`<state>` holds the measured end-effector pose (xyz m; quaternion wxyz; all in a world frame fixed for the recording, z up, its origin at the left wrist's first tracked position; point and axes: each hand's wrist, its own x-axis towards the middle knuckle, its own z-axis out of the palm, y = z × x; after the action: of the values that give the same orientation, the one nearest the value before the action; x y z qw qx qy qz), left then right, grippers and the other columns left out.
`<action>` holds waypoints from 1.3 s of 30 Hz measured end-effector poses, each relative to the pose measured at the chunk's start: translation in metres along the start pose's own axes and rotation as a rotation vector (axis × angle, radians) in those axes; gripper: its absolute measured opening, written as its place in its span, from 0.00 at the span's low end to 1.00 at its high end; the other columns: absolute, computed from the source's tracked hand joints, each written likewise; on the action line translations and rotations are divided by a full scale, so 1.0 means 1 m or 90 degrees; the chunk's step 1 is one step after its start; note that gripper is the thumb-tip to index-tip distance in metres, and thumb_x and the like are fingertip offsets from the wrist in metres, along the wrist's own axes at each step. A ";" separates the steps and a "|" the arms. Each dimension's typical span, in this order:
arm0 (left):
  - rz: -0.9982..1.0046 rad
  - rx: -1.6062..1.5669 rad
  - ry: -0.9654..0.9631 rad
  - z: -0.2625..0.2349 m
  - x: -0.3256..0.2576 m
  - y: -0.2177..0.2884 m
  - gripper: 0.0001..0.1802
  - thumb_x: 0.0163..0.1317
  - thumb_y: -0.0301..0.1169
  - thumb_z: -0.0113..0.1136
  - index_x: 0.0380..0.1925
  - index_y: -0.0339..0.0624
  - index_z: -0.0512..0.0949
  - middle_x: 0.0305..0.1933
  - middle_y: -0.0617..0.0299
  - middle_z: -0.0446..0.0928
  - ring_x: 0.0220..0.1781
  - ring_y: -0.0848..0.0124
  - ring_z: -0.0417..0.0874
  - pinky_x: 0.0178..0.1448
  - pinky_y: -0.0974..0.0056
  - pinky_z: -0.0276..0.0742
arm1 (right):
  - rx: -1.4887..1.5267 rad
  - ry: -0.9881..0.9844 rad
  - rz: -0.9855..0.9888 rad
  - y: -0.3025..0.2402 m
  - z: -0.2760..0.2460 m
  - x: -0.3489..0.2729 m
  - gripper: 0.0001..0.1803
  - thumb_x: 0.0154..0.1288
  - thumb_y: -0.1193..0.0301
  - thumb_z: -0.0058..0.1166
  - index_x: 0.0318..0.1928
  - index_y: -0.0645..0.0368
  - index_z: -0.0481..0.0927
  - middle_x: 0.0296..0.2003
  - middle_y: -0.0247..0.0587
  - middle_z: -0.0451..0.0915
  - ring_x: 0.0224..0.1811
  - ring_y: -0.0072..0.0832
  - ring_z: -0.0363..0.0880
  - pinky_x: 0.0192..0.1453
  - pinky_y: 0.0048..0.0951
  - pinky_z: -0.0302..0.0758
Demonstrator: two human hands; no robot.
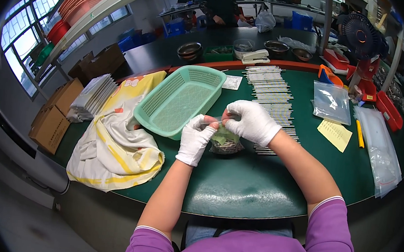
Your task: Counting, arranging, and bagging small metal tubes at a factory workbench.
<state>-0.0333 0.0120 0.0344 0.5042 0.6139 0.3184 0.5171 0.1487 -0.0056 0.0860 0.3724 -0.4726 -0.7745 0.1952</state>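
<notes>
A small clear plastic bag, filled at the bottom with small metal-looking pieces, rests on the green table. My left hand, in a white glove with bare fingertips, pinches the left side of its top edge. On the other side, my right hand, gloved the same way, has its fingers closed on the top edge too. Right behind my hands lies a long row of thin metal rods, side by side. The light green plastic basket stands just beyond my left hand, with only its mesh bottom showing inside.
A yellow-and-white cloth lies at the left by a stack of white packs. To the right are clear bags, a yellow note, a yellow cutter and red bins. A person stands beyond the far table.
</notes>
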 end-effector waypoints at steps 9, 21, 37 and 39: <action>0.032 -0.023 0.038 0.002 0.000 -0.008 0.06 0.57 0.27 0.64 0.33 0.40 0.78 0.27 0.71 0.76 0.30 0.82 0.73 0.38 0.75 0.70 | -0.122 -0.024 0.005 -0.015 -0.004 -0.003 0.08 0.55 0.66 0.55 0.31 0.56 0.79 0.31 0.45 0.80 0.37 0.41 0.79 0.40 0.36 0.75; -0.113 -0.050 -0.212 0.006 0.006 -0.011 0.32 0.59 0.38 0.62 0.59 0.37 0.61 0.56 0.60 0.70 0.56 0.72 0.72 0.62 0.68 0.64 | 0.024 0.021 0.113 0.039 0.000 0.006 0.11 0.63 0.66 0.49 0.36 0.62 0.75 0.30 0.48 0.79 0.33 0.38 0.79 0.39 0.33 0.74; -0.160 -0.325 -0.170 0.004 0.019 -0.024 0.34 0.56 0.36 0.65 0.59 0.38 0.62 0.53 0.61 0.72 0.53 0.70 0.75 0.58 0.63 0.72 | 0.279 0.028 0.250 0.009 -0.014 0.046 0.14 0.69 0.61 0.44 0.40 0.60 0.73 0.31 0.32 0.77 0.29 0.17 0.76 0.30 0.19 0.75; -0.181 -0.353 -0.193 0.005 0.019 -0.023 0.33 0.57 0.34 0.64 0.60 0.38 0.61 0.54 0.60 0.71 0.54 0.69 0.75 0.60 0.61 0.72 | 0.328 0.024 0.251 0.018 -0.022 0.052 0.15 0.69 0.61 0.44 0.45 0.60 0.73 0.35 0.33 0.77 0.37 0.20 0.77 0.38 0.24 0.78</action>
<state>-0.0207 0.0346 0.0184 0.7601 0.4732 0.1697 0.4118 0.1616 0.0477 0.1083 0.4489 -0.5073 -0.5864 0.4442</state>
